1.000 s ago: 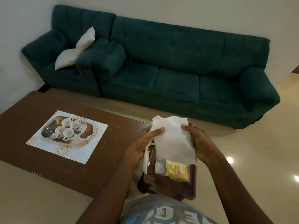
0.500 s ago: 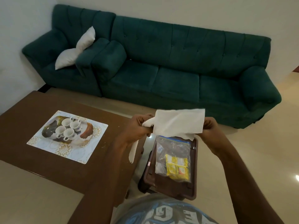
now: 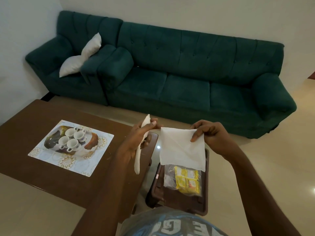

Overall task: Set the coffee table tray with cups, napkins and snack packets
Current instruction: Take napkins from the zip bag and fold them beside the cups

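Observation:
My right hand [image 3: 209,135] pinches the top corner of a white napkin [image 3: 180,150], which hangs open above a dark brown stool [image 3: 162,193]. My left hand [image 3: 139,138] grips a second, crumpled napkin [image 3: 137,159] that dangles downward over the table's right edge. On the stool lies a clear bag of yellow snack packets [image 3: 185,182]. Several white cups [image 3: 71,138] stand on a patterned tray [image 3: 51,159] on the brown coffee table [image 3: 25,130], to the left of both hands.
A dark green sofa [image 3: 187,74] with a white cushion [image 3: 81,57] runs along the far wall. Glossy beige floor [image 3: 281,159] lies to the right of the stool and in front of the table.
The two hands have pulled apart. One napkin has separated into my right hand and hangs open, while my left hand has moved left with the other napkin.

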